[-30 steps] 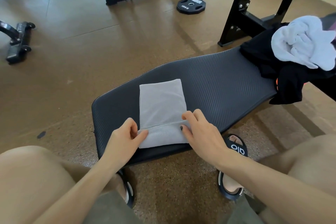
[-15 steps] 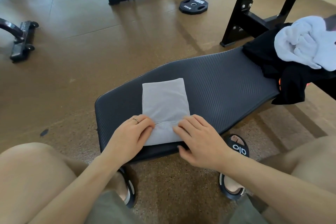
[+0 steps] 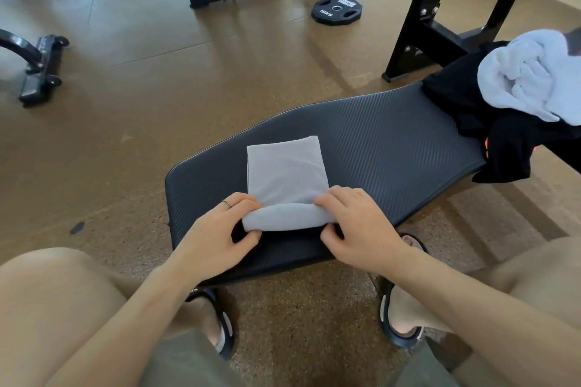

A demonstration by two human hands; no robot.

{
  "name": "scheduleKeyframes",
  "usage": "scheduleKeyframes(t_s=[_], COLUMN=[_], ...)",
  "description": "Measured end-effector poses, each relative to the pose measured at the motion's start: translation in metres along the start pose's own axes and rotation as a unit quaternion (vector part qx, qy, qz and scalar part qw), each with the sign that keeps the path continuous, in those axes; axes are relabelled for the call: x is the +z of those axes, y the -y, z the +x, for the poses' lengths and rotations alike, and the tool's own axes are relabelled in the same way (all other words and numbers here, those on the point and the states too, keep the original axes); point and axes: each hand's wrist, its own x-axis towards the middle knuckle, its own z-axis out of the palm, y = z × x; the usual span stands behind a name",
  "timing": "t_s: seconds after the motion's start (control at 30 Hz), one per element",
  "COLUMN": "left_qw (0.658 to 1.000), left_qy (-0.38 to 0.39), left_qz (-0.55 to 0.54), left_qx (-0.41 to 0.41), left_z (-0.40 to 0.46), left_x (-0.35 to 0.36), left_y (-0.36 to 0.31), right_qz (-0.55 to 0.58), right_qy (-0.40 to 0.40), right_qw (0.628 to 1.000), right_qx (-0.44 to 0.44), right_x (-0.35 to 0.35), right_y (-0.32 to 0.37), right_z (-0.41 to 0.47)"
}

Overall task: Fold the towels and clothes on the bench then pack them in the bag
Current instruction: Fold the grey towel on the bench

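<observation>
I look down from the head camera at a dark padded counter (image 3: 393,148) on a gym floor. A small grey towel (image 3: 286,170), already folded narrow, lies flat near its close end. My left hand (image 3: 220,236) and right hand (image 3: 358,229) each pinch one end of the towel's near edge, fingers curled over the top and thumbs tucked beneath, so that edge is a rounded roll. To do this step well, I judge both hands should travel together, keeping the roll tight and its ends level. At the far right a white towel (image 3: 528,78) sits crumpled on black clothes (image 3: 490,135), unfolded. No bag is visible.
</observation>
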Motion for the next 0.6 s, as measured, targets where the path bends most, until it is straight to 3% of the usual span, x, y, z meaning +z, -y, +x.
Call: scheduleKeyframes(t_s=[0.17,0.37,0.6], left_qw=[0.991,0.963,0.939], left_qy=[-0.029,-0.060,-0.074], left_qz=[-0.092,-0.182,-0.220], left_qx=[-0.095,-0.188,-0.255], left_z=[0.006,0.009,0.020], left_x=[0.003,0.009,0.011], left_y=[-0.005,-0.011,-0.011], right_qz=[0.149,0.242,0.208], right_qy=[-0.035,-0.015,-0.011], right_qw=[0.980,0.953,0.956], right_qx=[0.124,0.181,0.206], right_x=[-0.010,-0.009,0.001], right_y=[-0.003,-0.006,-0.010], right_z=[0.011,0.031,0.042])
